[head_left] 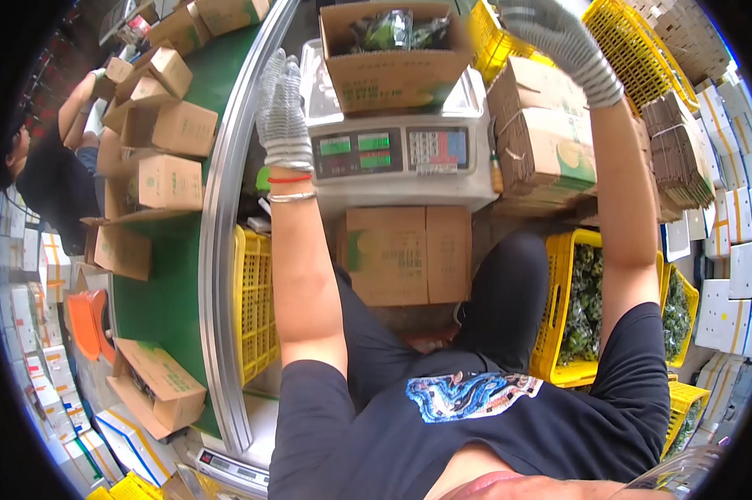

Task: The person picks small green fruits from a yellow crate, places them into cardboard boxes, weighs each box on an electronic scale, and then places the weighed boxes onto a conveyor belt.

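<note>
An open cardboard box [405, 83] stands on the digital scale [476, 125], with bagged dark green leafy produce [384, 33] inside. The scale's green displays are lit. My left hand [283, 112], in a white-and-grey striped glove, is beside the box's left side with its fingers stretched out and nothing in them. My right hand [564, 46], in a matching glove, reaches to the upper right, near a yellow crate [493, 42]. Motion blurs its fingers at the top edge of the view.
To my left, a green conveyor [163, 308] with a metal rail carries several open boxes; a person [55, 179] works beyond it. Bundled flat cartons [551, 125] stand right of the scale. Yellow crates [551, 333] of bagged greens stand by my right side. White foam boxes [722, 312] line the far right.
</note>
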The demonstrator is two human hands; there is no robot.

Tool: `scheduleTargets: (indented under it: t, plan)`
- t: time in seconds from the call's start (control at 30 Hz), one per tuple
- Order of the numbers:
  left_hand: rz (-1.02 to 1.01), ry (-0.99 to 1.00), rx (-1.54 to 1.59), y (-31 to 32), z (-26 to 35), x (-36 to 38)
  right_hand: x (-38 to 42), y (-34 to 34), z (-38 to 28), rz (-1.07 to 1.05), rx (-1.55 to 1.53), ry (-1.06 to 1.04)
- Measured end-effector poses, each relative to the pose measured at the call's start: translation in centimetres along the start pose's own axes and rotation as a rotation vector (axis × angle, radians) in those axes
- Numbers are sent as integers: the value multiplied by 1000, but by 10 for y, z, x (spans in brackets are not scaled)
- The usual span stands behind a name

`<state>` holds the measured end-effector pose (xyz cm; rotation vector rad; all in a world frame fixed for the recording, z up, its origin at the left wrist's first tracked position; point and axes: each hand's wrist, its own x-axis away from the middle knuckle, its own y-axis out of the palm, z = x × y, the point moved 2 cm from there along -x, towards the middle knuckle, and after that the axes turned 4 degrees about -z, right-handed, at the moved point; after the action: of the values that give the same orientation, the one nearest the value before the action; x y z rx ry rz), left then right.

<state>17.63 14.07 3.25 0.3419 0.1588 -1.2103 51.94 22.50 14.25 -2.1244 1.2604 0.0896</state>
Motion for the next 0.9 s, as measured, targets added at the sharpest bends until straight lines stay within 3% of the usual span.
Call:
scheduleTargets:
  t: [0.07, 0.17, 0.27, 0.37, 0.4, 0.43, 0.47, 0.5, 0.57, 0.6, 0.67, 0.73, 0.83, 0.9]
  plan:
    - [-33, 7, 37, -5, 4, 5, -13, 15, -38, -40, 69, -73]
    - [-50, -11, 41, -6, 4, 9, -46, 36, -35, -67, 162, -147]
    - [-79, 95, 18, -9, -4, 4, -80, 58, -25, -74, 279, -102]
    - [-116, 124, 70, 4, 6, 8, -102, 85, -37, -158, 564, 83]
    - [-163, 156, 43, 8, 9, 8, -102, 92, -38, -237, 666, -19]
    - [-209, 191, 17, 12, 12, 7, -99, 103, -34, -310, 879, 65]
    - [-194, 159, -175, 15, 8, 6, -96, 118, -37, -381, 1096, 149]
    - [-198, 235, -285, 21, 2, 6, -103, 129, 0, -340, 1160, 261]
    - [-181, 473, -769, 28, -2, 7, -101, 147, -13, -508, 1194, 457]
    - [-228, 312, -678, 28, -3, 9, -108, 146, 17, -438, 1180, 417]
    - [-227, 339, -705, 30, -5, 11, -139, 143, 112, -447, 1251, 494]
    - [-236, 379, -723, 29, -6, 11, -142, 134, 119, -403, 1209, 461]
    - [-256, 346, -685, 27, -6, 13, -104, 111, 48, -286, 971, 252]
    - [-258, 352, -700, 27, -6, 14, -92, 98, 49, -89, 807, 136]
